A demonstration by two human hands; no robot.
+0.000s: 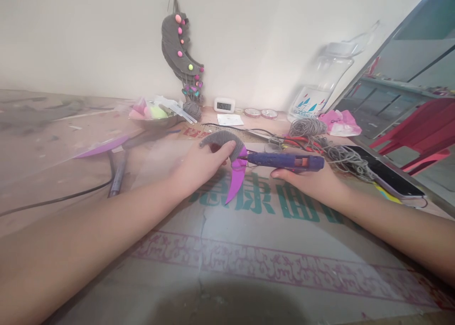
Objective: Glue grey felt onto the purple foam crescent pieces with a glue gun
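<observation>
My left hand (209,161) grips a purple crescent moon cutout (236,182) by its upper part, thumb on top. Grey yarn (221,140) wraps that upper half, while the lower point is bare purple. In my right hand (305,173) is a dark blue glue gun (273,160), held sideways. Its nozzle is at the crescent, where the yarn ends and the purple begins; whether it touches I cannot tell. The fingers of my right hand are partly hidden behind the gun.
Loose grey yarn (346,159) lies at right beside a phone (387,171) and a clear bottle (316,85). A bowl (156,122) of pompoms and a small clock (224,105) stand at the back. A yarn-covered crescent (174,50) hangs on the wall. A black cable (57,200) crosses the left.
</observation>
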